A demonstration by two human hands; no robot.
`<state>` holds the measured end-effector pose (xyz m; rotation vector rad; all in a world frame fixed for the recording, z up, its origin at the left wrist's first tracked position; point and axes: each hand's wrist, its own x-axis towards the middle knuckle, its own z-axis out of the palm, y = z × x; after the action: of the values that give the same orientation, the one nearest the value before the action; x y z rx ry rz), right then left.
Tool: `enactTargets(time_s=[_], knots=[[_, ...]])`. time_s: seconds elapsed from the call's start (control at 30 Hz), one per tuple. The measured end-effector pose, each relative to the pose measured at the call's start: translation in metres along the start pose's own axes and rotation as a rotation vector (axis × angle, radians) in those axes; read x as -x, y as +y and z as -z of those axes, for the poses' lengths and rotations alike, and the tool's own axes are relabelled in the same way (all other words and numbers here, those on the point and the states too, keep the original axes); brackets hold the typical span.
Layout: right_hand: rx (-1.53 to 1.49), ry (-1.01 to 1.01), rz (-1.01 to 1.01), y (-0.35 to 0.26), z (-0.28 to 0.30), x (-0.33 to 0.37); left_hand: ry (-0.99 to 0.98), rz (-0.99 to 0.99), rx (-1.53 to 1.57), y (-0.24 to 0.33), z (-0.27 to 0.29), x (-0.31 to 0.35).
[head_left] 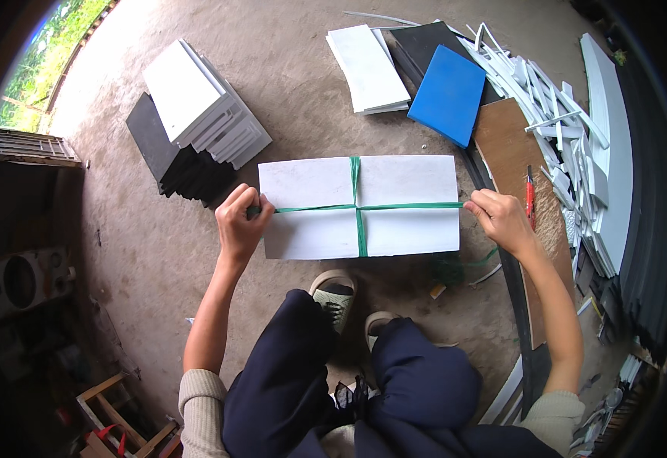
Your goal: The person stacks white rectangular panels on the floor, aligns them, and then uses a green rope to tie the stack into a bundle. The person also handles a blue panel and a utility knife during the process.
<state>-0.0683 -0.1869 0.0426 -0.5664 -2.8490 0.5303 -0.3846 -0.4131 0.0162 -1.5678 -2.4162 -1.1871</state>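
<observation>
A white rectangular bundle [307, 233] lies on the floor in front of my feet. Green plastic twine [406, 205] crosses over its top both lengthwise and widthwise, meeting near the middle. At the bundle's left end, my left hand [243, 220] is closed in a fist round the twine. My right hand [497, 220] pinches the twine at the opposite end, just beyond the bundle's edge. The lengthwise strand runs straight between both hands. A loose green tail trails on the floor below my right hand.
White sheets [185, 88] and black sheets [154, 141] are stacked at the far left. At the far right lie more white sheets [368, 69], a blue panel [449, 93] and a heap of white offcuts [570, 130]. A red utility knife [530, 195] rests on a brown board [509, 149].
</observation>
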Motion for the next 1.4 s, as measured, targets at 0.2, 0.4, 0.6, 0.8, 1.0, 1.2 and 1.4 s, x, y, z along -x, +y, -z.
enactTargets(time_s=[0.2,0.4,0.6,0.8,1.0,1.2,1.4], knots=[[0.071,0.004,0.108,0.018,-0.019,0.009,-0.066,-0.114,0.040,-0.014,-0.006,0.006],[-0.206,0.051,-0.098,0.026,-0.035,0.020,0.015,0.146,0.188,-0.033,-0.015,0.022],[-0.451,0.104,-0.357,0.033,-0.081,0.030,0.058,0.510,0.595,-0.059,-0.040,0.052],[-0.985,0.357,-0.555,0.021,-0.151,0.044,0.144,0.693,0.898,-0.059,-0.074,0.069],[-1.006,0.554,-0.501,0.000,-0.169,0.048,0.140,0.615,0.872,-0.063,-0.083,0.098],[-1.315,0.560,-0.634,-0.018,-0.158,0.033,0.072,0.503,0.861,-0.062,-0.076,0.090],[-1.333,0.487,-0.643,-0.016,-0.158,0.036,-0.019,0.602,0.455,-0.055,-0.063,0.076]])
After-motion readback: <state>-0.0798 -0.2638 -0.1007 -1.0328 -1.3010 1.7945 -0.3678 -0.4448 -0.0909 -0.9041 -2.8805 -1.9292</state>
